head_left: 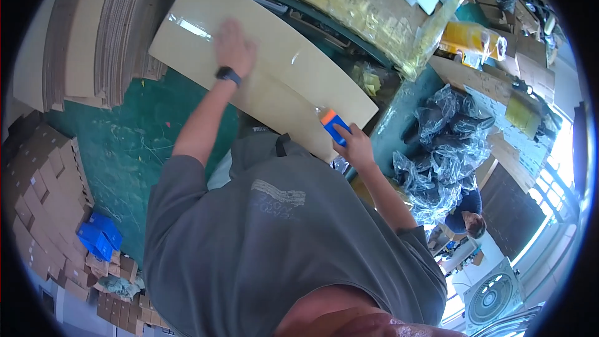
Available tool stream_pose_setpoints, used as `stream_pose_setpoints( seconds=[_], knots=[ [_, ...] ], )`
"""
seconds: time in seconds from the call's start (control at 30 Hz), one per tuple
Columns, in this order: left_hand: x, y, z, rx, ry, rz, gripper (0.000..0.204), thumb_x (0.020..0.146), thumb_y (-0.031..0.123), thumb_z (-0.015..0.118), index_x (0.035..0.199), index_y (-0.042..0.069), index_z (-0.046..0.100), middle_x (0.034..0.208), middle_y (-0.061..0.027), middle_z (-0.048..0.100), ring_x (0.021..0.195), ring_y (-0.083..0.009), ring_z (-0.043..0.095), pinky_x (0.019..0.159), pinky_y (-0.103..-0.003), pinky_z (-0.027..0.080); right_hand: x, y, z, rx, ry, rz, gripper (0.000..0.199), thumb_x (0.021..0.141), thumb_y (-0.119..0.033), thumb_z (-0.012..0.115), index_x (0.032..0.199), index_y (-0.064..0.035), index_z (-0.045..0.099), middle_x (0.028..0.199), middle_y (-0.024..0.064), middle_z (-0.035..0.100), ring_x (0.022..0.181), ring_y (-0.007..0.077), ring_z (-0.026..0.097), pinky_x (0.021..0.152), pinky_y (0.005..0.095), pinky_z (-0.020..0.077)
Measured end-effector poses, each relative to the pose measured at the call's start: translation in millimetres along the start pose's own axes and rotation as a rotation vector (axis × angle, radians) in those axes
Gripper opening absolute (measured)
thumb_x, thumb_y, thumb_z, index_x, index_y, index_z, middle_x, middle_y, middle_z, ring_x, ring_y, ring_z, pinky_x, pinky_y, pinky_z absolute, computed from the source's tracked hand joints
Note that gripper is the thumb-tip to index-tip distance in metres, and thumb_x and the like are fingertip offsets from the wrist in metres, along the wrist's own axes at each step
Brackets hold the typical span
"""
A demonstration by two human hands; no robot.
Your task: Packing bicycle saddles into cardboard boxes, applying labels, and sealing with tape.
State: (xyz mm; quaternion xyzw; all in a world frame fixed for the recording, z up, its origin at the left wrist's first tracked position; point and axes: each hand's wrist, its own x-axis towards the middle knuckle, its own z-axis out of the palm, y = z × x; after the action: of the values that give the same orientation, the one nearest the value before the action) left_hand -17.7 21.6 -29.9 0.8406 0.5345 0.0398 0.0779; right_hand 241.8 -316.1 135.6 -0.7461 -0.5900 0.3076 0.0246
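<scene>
**Flat carton pressed and taped on a green bench**

Green matting covers the bench [134, 143], scuffed and scratched; stacks of flattened cardboard [100, 37] lie along its far left side; small brown boxes [43, 206] and a few blue boxes [100, 234] are heaped at the lower left. On the bench lies a long flat cardboard carton [268, 68], tilted across the view, with clear tape shining along its seam; the left hand [234, 47], a dark watch [228, 75] on its wrist, rests open and flat on the carton's upper part; the right hand [354, 145] is clenched around an orange and blue tape dispenser [334, 126] at the carton's lower right edge. Black items in clear plastic bags [446, 143] pile up to the right; a white fan [493, 296] stands at the lower right.
</scene>
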Motion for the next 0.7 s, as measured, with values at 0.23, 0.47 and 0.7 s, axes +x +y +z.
stream_pose_setpoints(
  seconds=[0.23,0.47,0.7],
  knots=[
    [-144,230,43,-0.252,-0.131,0.217,0.087,0.098,0.048,0.06,0.163,-0.003,0.03,0.172,-0.0225,0.025,0.161,-0.0373,0.018,0.13,-0.057,0.01,-26,62,14,0.091,0.037,-0.015,0.046,0.081,-0.025,0.08,0.126,-0.0171,0.073,0.098,0.015,0.063,0.088,0.0358,0.07,0.076,0.0459,0.0601],
    [-159,260,48,-0.088,-0.056,0.071,0.09,0.099,0.051,0.058,0.162,-0.007,0.029,0.171,-0.0231,0.026,0.162,-0.0377,0.017,0.131,-0.057,0.011,-163,192,34,-0.07,-0.173,0.105,0.046,0.084,-0.026,0.079,0.129,-0.021,0.071,0.104,0.0151,0.062,0.096,0.0352,0.071,0.081,0.046,0.061],
    [-139,292,57,-0.078,-0.036,0.165,0.091,0.099,0.053,0.058,0.163,-0.005,0.028,0.172,-0.023,0.025,0.162,-0.0371,0.017,0.131,-0.056,0.011,-65,224,150,0.045,-0.019,-0.032,0.038,0.082,-0.028,0.084,0.111,-0.0057,0.075,0.12,0.021,0.065,0.102,0.0387,0.069,0.09,0.0484,0.0583]
  ],
)
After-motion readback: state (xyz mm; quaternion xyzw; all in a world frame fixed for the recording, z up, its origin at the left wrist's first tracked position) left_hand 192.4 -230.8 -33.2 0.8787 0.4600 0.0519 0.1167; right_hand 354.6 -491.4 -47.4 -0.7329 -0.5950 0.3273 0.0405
